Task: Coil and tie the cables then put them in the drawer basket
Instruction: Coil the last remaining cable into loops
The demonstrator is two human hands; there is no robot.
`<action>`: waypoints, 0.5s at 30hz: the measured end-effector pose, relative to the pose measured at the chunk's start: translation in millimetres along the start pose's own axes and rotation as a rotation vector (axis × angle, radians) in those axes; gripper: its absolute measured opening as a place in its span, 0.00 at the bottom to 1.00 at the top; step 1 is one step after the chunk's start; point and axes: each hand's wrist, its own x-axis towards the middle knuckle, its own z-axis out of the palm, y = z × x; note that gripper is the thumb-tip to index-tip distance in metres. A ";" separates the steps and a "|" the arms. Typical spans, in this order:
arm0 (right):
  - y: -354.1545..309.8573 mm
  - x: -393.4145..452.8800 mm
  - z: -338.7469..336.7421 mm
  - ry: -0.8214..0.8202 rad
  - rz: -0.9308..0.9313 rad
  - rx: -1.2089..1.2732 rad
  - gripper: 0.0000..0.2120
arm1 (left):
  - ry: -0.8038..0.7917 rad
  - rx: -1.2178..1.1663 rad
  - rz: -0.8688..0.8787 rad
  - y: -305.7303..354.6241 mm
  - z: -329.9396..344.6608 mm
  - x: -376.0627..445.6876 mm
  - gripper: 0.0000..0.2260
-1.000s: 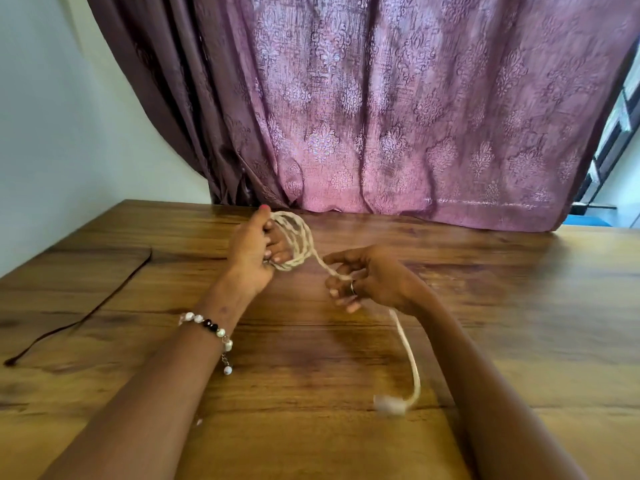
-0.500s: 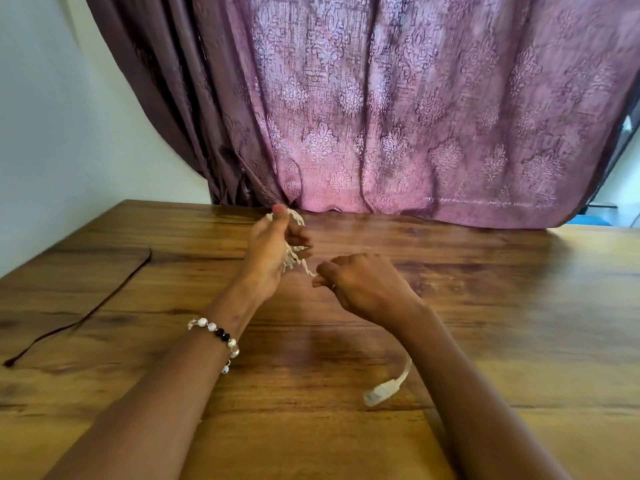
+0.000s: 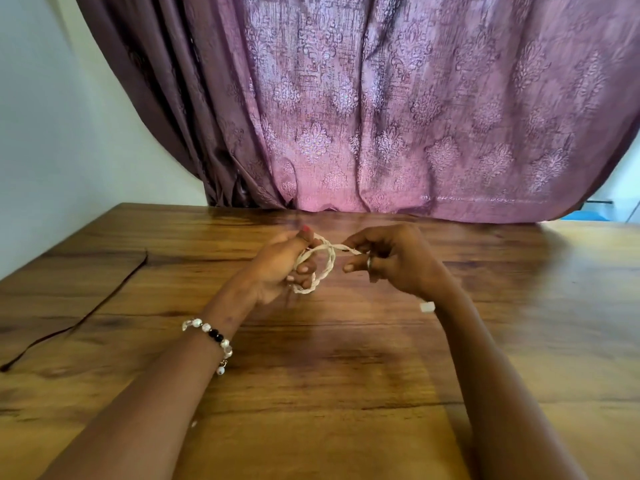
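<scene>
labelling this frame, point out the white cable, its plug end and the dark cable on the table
white cable [image 3: 325, 268]: head view, coil's right side
plug end [image 3: 427, 307]: head view, connector body
dark cable [image 3: 104, 303]: head view, mid length

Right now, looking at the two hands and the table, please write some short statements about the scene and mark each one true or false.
1. The left hand holds a coil of white cable. True.
2. The right hand rests flat and empty on the table. False: it is raised and pinches the cable's free strand.
3. A thin dark cable lies on the table to the left, untouched. True.
4. A beaded bracelet is on the right wrist. False: it is on the left wrist.
5. The drawer basket stands beside the hands. False: no basket is in view.
</scene>
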 end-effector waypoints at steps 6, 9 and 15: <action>21.2 1.1 -3.8 0.113 -0.046 -0.169 0.08 | -0.204 -0.072 -0.160 2.1 0.0 -5.1 0.22; 19.8 3.6 7.8 0.284 -0.139 -0.264 0.07 | -0.227 -0.059 -0.153 1.4 5.3 -7.5 0.20; 22.0 4.7 24.0 0.306 -0.026 -0.106 0.09 | -0.151 -0.197 -0.127 -3.2 1.5 -1.8 0.15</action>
